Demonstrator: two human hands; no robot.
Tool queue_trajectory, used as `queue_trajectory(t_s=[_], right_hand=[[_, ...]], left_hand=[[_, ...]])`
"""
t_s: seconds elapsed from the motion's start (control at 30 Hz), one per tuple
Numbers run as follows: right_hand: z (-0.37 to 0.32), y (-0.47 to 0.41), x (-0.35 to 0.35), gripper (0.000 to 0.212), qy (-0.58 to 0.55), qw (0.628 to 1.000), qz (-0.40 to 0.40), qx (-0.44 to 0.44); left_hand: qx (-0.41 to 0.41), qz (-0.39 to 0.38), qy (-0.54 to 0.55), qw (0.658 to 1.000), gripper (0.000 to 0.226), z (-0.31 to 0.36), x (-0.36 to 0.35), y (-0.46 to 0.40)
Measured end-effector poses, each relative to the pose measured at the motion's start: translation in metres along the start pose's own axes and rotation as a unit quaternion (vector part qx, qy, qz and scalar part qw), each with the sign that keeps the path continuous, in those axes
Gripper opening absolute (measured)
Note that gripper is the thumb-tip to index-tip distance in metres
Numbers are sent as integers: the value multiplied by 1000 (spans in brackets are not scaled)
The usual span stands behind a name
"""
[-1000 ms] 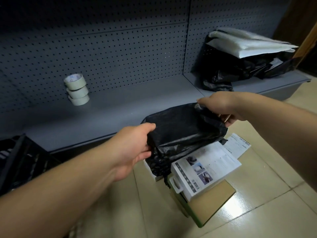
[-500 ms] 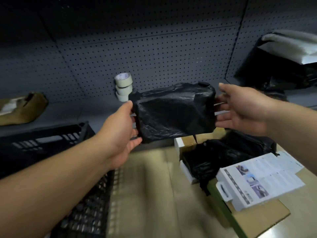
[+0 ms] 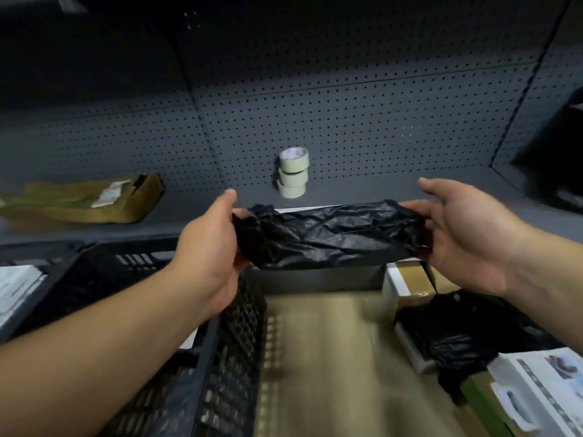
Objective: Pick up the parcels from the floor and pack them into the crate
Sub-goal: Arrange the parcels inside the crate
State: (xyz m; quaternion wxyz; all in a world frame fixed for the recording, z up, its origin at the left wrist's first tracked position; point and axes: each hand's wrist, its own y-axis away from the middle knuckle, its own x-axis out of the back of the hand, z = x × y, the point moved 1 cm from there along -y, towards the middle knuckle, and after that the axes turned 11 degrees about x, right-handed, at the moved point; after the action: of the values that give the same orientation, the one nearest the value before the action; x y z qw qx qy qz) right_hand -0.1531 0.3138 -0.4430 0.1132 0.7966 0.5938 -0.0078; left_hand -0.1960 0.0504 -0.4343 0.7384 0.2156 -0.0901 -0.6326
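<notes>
Beige floor tiles (image 3: 321, 357) lie under us, blurred. On them at our left stands the black slatted plastic crate (image 3: 220, 357), and at our right lie a black bagged parcel (image 3: 457, 335) and a white printed carton (image 3: 542, 392). Above the floor, just beyond the crate's right rim, we hold a long parcel wrapped in crinkled black plastic (image 3: 328, 234) level between both hands. Our left hand (image 3: 208, 247) has its grip curled round the left end; our right hand (image 3: 467, 238) pinches the right end, fingers loosely spread. Beyond, on the grey shelf (image 3: 189, 212), sit three stacked rolls of pale tape (image 3: 292, 176) against the pegboard and a flat brown padded envelope (image 3: 79, 200) toward the left.
</notes>
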Motion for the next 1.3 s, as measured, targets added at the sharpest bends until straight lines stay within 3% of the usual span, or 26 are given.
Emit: queue_trajectory(t_s=[0.1, 0.2, 0.27, 0.37, 0.4, 0.53, 0.63, 0.7, 0.73, 0.83, 1.0, 1.13, 1.3], right_hand=[[7, 3, -23, 51, 15, 1000, -22, 5], [12, 6, -41, 46, -11, 1000, -21, -2], [14, 8, -53, 46, -33, 999, -24, -17], [18, 13, -74, 53, -47, 997, -37, -54], [19, 15, -83, 53, -49, 996, -41, -67], [21, 21, -127, 37, -52, 994, -43, -87], [22, 25, -165, 29, -60, 994, -60, -63], [22, 28, -191, 12, -59, 993, -76, -61], [24, 30, -203, 10, -54, 992, -85, -72], [34, 32, -236, 28, -4, 990, -101, -102], [61, 32, -286, 27, 67, 982, -135, -114], [93, 35, -318, 25, 132, 962, -171, -166], [139, 42, -348, 24, 202, 944, -155, -211]], left_hand=[[13, 1, -36, 999, 3, 3, 23, -15], [52, -31, -63, 996, 15, 8, 44, -30], [74, -39, -62, 995, 10, 15, 57, -38], [113, -53, -71, 990, 49, 28, 78, -49], [121, -60, -76, 988, 52, 30, 86, -54], [122, -47, -103, 986, 22, 44, 121, -63], [124, -23, -129, 984, 24, 60, 156, -68], [124, 13, -166, 978, 19, 69, 179, -69], [126, 32, -186, 974, 7, 73, 190, -69], [144, 33, -220, 964, 21, 77, 217, -80], [172, 44, -347, 921, 21, 70, 246, -89], [189, 59, -448, 872, 50, 52, 271, -102], [255, 19, -473, 843, 40, 14, 289, -117]])
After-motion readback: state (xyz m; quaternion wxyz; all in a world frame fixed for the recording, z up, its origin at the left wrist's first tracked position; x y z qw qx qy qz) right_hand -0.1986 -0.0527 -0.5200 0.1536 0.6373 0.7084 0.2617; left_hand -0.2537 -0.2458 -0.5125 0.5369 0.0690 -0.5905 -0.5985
